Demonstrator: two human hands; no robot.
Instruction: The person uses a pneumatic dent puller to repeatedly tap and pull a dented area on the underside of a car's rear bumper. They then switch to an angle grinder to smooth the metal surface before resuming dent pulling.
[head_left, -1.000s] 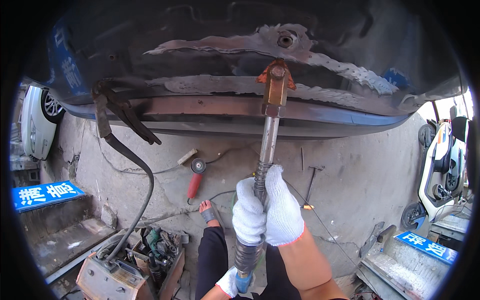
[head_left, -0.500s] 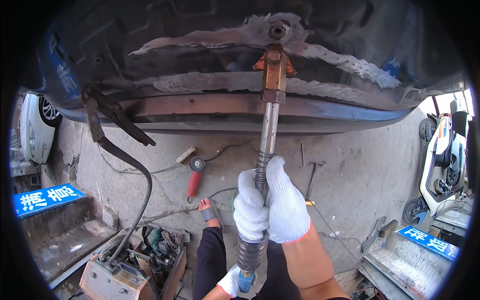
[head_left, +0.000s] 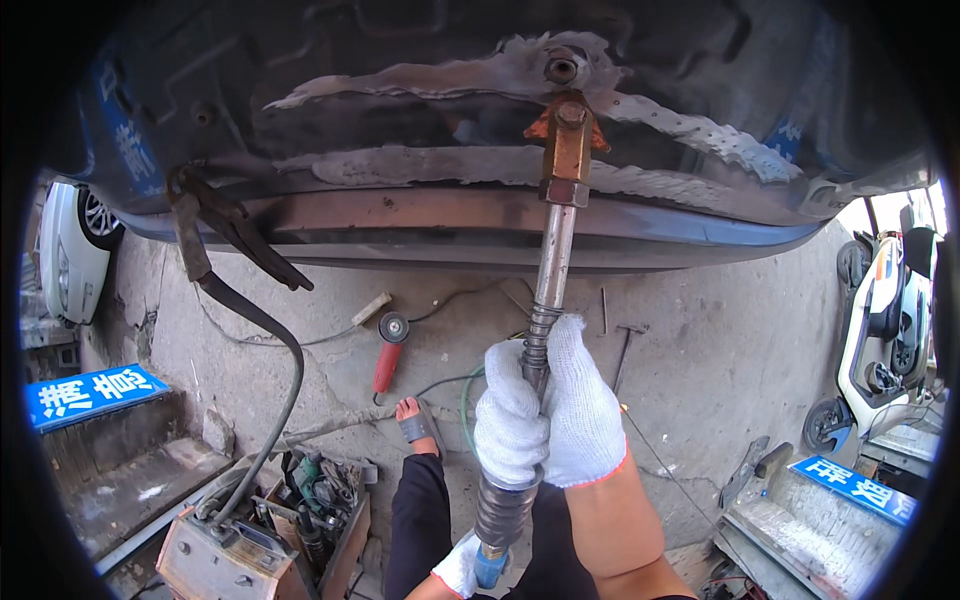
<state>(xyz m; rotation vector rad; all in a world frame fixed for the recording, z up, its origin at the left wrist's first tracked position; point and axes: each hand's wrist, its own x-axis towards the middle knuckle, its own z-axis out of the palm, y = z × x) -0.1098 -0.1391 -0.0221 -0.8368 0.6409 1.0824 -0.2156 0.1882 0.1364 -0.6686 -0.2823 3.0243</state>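
Observation:
A long dent puller (head_left: 556, 250) slants up to a dark car panel (head_left: 400, 120). Its copper-coloured head (head_left: 570, 150) meets the bare-metal patch just below a round stud hole (head_left: 561, 68). White-gloved, my right hand (head_left: 545, 410) is closed around the rod below a coil spring (head_left: 538, 335), fingers wrapped and thumb up. At the tool's lower end, my left hand (head_left: 460, 568), also gloved, is beside the blue fitting (head_left: 491, 566); its fingers are mostly hidden behind it. A black clamp (head_left: 220, 225) bites the panel edge at left, with a thick cable hanging from it.
A red angle grinder (head_left: 389, 355) lies on the concrete floor, with a hammer (head_left: 627, 355) further right. A toolbox (head_left: 320, 500) of power tools stands lower left. Metal benches (head_left: 820, 530) flank me, and a scooter (head_left: 880, 330) is parked at right.
The dent puller's head and rod have shifted slightly right and a little down, my right hand moving along with them. The left hand stays at the lower end.

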